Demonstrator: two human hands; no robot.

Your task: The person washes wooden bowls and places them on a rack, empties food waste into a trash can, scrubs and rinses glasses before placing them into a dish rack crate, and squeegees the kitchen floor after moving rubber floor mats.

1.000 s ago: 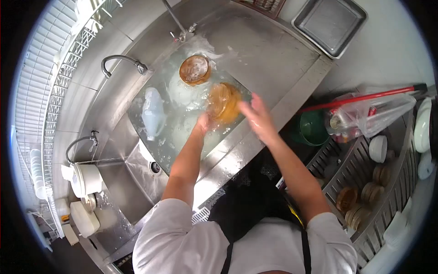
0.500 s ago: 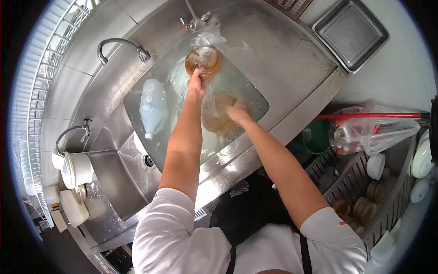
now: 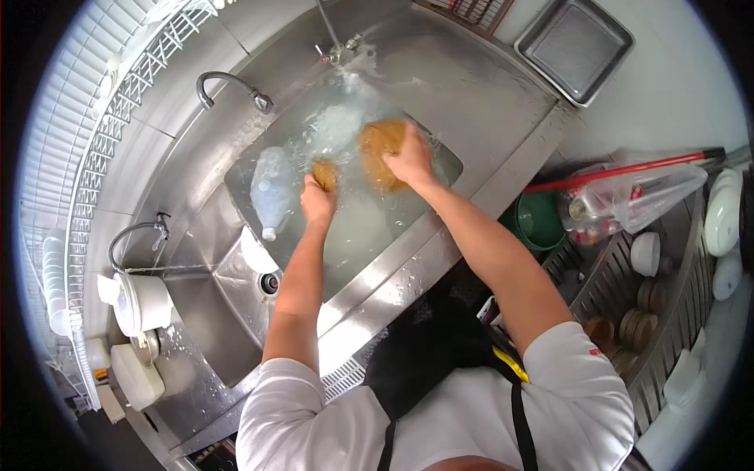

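A large basin [image 3: 353, 271] holds cloudy water. My left hand [image 3: 318, 202] is closed around a small-looking amber dish [image 3: 324, 173], probably tilted, near the middle of the water. To its right, my right hand [image 3: 411, 159] grips the edge of a larger round amber dish [image 3: 382, 149], thumb on the near side. Motion blurs this dish, so its exact shape cannot be made out. A translucent plastic bottle [image 3: 272, 192] floats on its side left of my left hand.
Water runs from a tap [image 3: 339, 53] at the basin's far edge. A curved faucet [image 3: 228, 77] and a smaller sink [image 3: 206, 310] are on the left. A metal tray [image 3: 576, 49] lies far right; below are a green bucket [image 3: 540, 220] and crates [image 3: 609, 275] of dishes.
My left hand has drawn its amber dish back from the running water, toward the bottle. My right hand has moved farther out with the larger dish, which was lower in the water.
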